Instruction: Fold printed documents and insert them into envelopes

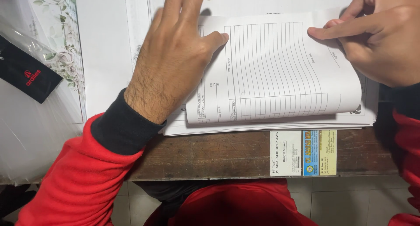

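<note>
Presently recorded: top sheet [280, 68], a white ruled form with a printed table, lay curled upward on the paper stack [262, 126] at the wooden desk's [218, 154] far side. Left hand [170, 55] pressed flat on the sheet's left edge, fingers spread, apparently pinning it. Right hand [376, 38] pinched the sheet's right corner, thumb and fingers closed on it, lifting. Two printed cards [302, 152] sat just below the stack.

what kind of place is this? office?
Likely an office or clerical desk. Both hands, left hand and right hand, work a stack of ruled printed forms on a worn wooden desk, with small printed cards lying at its front edge.
</note>
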